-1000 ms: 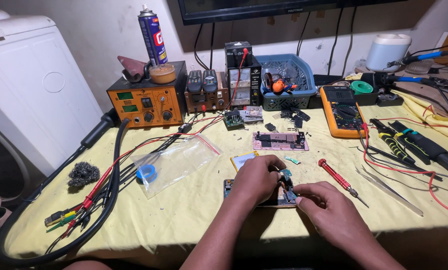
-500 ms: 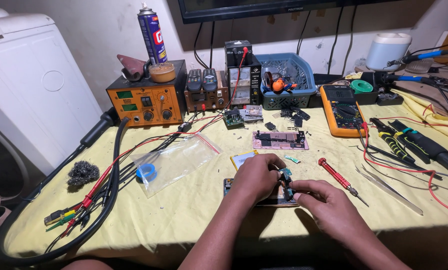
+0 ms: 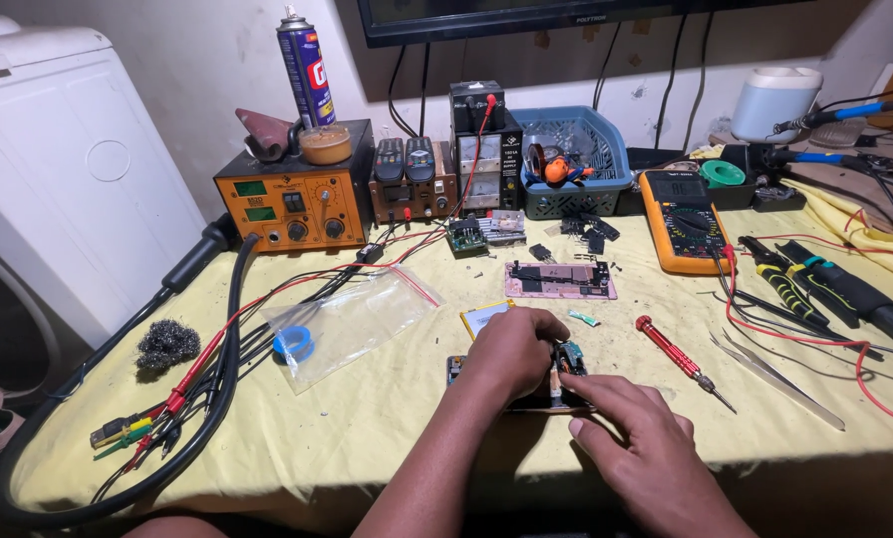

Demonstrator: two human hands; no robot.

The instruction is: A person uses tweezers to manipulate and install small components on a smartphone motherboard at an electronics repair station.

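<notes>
Both hands, left hand and right hand, grip an opened phone; blue basket seemingly holds tools.

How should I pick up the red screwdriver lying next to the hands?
Grip the red screwdriver by its thick red handle, probably from above. It lies flat on the yellow cloth, handle toward the back, thin metal tip pointing to the front right. The handle is the fattest part and has bare cloth on both sides, so fingers fit there. The right hand is nearest.
</notes>
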